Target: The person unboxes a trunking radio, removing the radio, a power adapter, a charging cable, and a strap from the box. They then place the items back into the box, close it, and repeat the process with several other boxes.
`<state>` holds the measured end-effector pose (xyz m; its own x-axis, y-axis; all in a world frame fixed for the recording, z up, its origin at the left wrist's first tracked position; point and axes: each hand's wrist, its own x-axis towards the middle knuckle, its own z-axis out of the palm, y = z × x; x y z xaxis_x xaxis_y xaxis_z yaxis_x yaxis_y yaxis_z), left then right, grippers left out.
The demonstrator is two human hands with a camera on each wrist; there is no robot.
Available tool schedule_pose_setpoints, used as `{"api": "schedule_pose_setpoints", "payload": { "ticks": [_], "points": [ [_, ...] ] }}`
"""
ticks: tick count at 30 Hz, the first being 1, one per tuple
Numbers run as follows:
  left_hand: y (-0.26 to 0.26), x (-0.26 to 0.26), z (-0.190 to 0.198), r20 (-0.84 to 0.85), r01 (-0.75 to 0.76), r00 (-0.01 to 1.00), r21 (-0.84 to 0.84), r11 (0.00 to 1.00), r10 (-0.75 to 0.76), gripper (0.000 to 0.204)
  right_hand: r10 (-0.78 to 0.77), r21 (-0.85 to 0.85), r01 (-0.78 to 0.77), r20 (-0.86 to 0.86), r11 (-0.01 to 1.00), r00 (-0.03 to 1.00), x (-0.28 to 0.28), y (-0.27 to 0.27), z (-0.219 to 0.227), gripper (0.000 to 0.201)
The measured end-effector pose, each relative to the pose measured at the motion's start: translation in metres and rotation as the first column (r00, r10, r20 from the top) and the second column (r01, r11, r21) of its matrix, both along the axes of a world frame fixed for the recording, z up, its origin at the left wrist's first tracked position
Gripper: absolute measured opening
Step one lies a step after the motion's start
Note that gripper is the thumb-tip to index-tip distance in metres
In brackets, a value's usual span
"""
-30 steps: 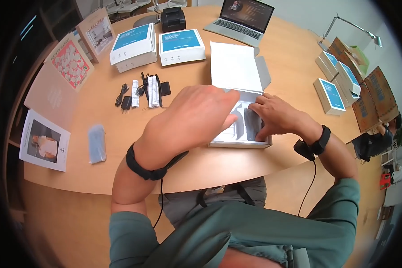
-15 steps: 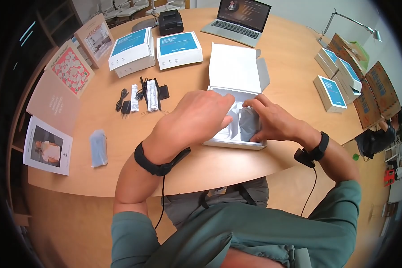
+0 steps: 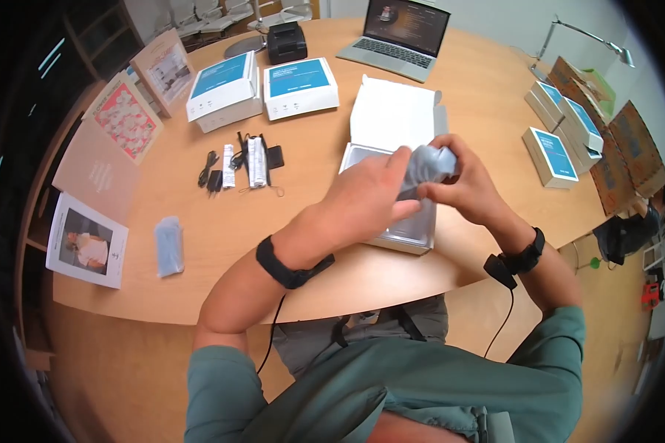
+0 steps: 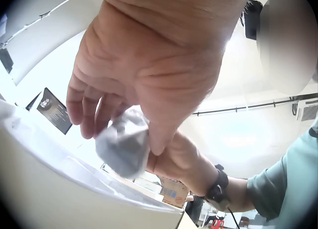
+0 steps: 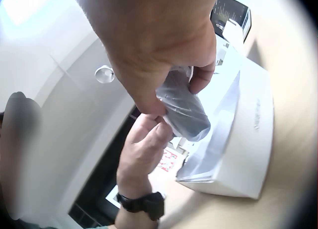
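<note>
Head view showed both hands raised above the open white box [image 3: 391, 199], sharing a grey plastic-wrapped item [image 3: 428, 166]. The left hand [image 3: 369, 199] pinched its near end; the right hand [image 3: 469, 188] curled round its far end, so each grip grasped the wrap. The slick film could probably slip or tear under opposing pulls, dropping the item into the box or onto the surface [image 3: 310, 192].

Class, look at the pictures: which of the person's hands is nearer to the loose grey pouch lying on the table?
Left. The left hand is on the side of the grey pouch; the right hand is farther away, beyond the open white box.
</note>
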<state>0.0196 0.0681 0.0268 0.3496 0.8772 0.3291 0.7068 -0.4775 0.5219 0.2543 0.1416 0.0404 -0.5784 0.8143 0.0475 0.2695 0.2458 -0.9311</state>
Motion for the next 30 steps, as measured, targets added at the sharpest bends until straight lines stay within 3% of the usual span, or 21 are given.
{"api": "schedule_pose_setpoints", "payload": {
  "ticks": [1, 3, 4, 6, 8, 10, 11, 13, 17, 19, 23, 25, 30],
  "points": [
    [0.000, 0.005, -0.002, -0.011, -0.025, 1.000, -0.007, 1.000, 0.025, 0.070, 0.025, -0.007, -0.025, -0.011, 1.000, 1.000, -0.003, -0.002, 0.002, 0.063],
    [-0.002, 0.011, -0.009, 0.032, -0.158, 0.987, 0.217, 0.963, 0.155, 0.074, -0.076, 0.009, 0.079, -0.166, 0.997, 0.983, -0.015, -0.004, -0.005, 0.066],
    [-0.003, 0.009, -0.007, 0.057, -0.155, 0.988, 0.237, 0.959, 0.146, 0.073, -0.016, -0.003, 0.016, -0.187, 1.000, 0.982, -0.023, -0.007, -0.008, 0.066],
    [-0.009, -0.001, 0.003, 0.062, -0.197, 0.980, 0.254, 0.947, 0.187, 0.073, 0.033, -0.014, -0.043, -0.420, 0.999, 0.907, -0.031, -0.015, -0.014, 0.068],
    [-0.011, -0.012, 0.016, 0.178, -0.164, 0.974, 0.139, 0.977, 0.138, 0.072, 0.102, 0.036, -0.096, -0.429, 0.995, 0.898, -0.038, -0.024, -0.010, 0.069],
    [-0.013, -0.038, 0.014, 0.110, -0.233, 0.969, 0.121, 0.965, 0.220, 0.071, 0.170, 0.164, -0.114, -0.387, 0.980, 0.906, -0.034, -0.017, -0.018, 0.071],
    [-0.020, -0.052, 0.016, 0.049, -0.275, 0.961, 0.106, 0.955, 0.272, 0.070, 0.131, 0.216, -0.059, -0.335, 0.975, 0.933, -0.026, -0.007, -0.026, 0.067],
    [-0.048, -0.090, 0.028, 0.053, -0.443, 0.891, -0.115, 0.889, 0.450, 0.067, 0.101, 0.232, -0.012, -0.376, 0.973, 0.921, -0.015, 0.010, -0.033, 0.059],
    [-0.115, -0.155, -0.004, -0.023, -0.778, 0.627, -0.050, 0.626, 0.778, 0.063, -0.003, 0.204, 0.095, -0.409, 0.974, 0.912, 0.009, 0.044, -0.060, 0.042],
    [-0.143, -0.168, -0.020, -0.120, -0.856, 0.514, -0.004, 0.517, 0.850, 0.057, -0.015, 0.177, 0.099, -0.424, 0.979, 0.906, 0.014, 0.050, -0.073, 0.040],
    [-0.179, -0.174, -0.045, -0.259, -0.908, 0.404, 0.002, 0.419, 0.878, 0.059, 0.007, 0.142, 0.062, -0.437, 0.988, 0.899, 0.018, 0.060, -0.091, 0.035],
    [-0.187, -0.176, -0.059, -0.399, -0.889, 0.300, 0.212, 0.405, 0.867, 0.065, 0.012, 0.145, 0.058, -0.445, 0.988, 0.895, 0.018, 0.059, -0.093, 0.034],
    [-0.193, -0.216, -0.068, -0.492, -0.911, 0.298, 0.110, 0.398, 0.818, 0.076, -0.005, 0.149, 0.079, -0.443, 0.986, 0.897, 0.021, 0.061, -0.097, 0.031]
  ]
}}
